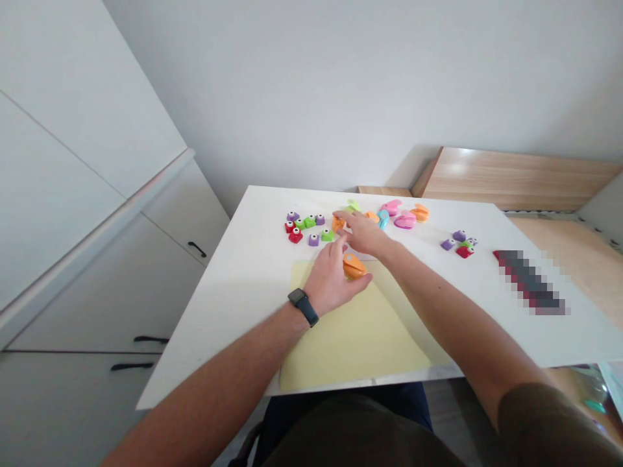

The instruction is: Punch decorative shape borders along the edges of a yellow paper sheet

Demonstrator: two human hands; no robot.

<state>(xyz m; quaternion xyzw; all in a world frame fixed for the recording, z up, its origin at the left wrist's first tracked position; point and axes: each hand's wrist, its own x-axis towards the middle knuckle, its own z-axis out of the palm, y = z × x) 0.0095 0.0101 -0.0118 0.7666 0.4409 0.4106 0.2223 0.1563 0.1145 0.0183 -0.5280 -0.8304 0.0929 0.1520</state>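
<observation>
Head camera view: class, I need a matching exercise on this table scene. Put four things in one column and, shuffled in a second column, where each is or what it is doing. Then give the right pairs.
Column one
1. left hand
2. right hand
3. yellow sheet
4. pink punches

Column two
A. lies flat on the white table, nearest the person
B. fingers stretched out to the small orange punch
C. holds the large orange punch on the sheet
D. near the table's far edge, right of both hands

Pairs: 1-C, 2-B, 3-A, 4-D
</observation>
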